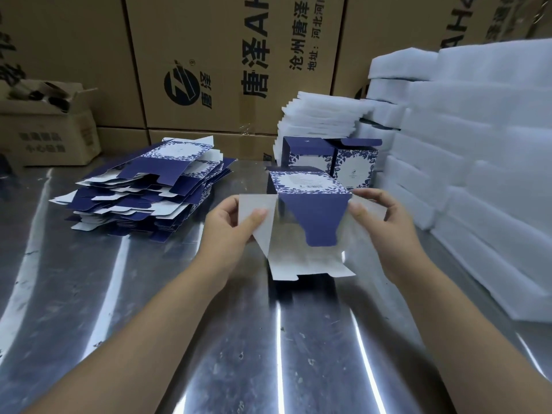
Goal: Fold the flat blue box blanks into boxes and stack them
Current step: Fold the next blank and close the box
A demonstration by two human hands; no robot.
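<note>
A half-formed blue and white box [310,186] is held above the metal table [149,324], its open end toward me. A blue tongue flap hangs down across the opening and white flaps spread out below and to both sides. My left hand [236,225] pinches the left white side flap between thumb and fingers. My right hand [385,219] pinches the right side flap. A messy pile of flat blue blanks [143,189] lies on the table at the left. Two folded blue boxes [328,159] stand just behind the held box.
White foam sheets are piled high at the right [478,159] and in a smaller stack [322,118] behind the folded boxes. Large brown cartons [224,61] wall off the back. An open small carton [50,127] sits at the far left.
</note>
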